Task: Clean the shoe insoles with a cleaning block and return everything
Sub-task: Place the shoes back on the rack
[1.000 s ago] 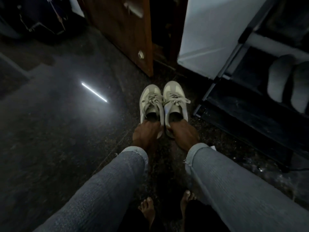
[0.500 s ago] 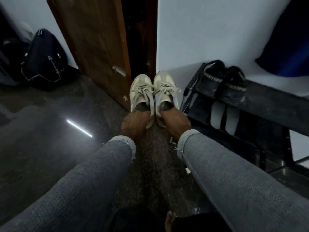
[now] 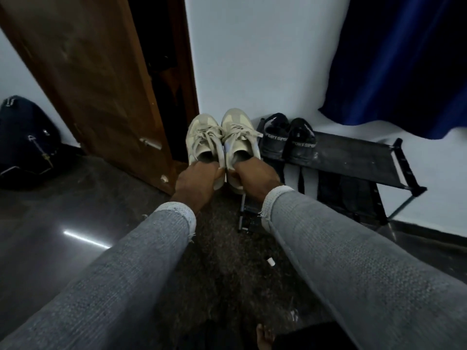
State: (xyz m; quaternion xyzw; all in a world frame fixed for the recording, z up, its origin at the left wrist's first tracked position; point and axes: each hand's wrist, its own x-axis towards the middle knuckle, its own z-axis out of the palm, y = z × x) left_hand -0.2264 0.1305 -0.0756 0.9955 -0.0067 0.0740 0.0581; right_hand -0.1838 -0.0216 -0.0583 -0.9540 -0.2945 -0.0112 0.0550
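A brown wooden door (image 3: 96,79) stands open beyond the hands, a blue curtain (image 3: 404,59) hangs off to the right. The black shoe rack (image 3: 358,157), just right of the fingers, carries a pair of black shoes (image 3: 288,140) on top. The left hand (image 3: 199,180) grips the heel of the left cream sneaker (image 3: 202,142), fingers curled inside it; the right hand (image 3: 255,175) grips the right cream sneaker (image 3: 240,137) likewise. Both sneakers are held off the floor, side by side and touching, toes pointing away.

Blocked left by brown wooden door (image 3: 101,84); right, by black sport shoes (image 3: 288,140) atop black fabric shoe rack (image 3: 353,157). Open dark speckled floor (image 3: 63,210) below-left.
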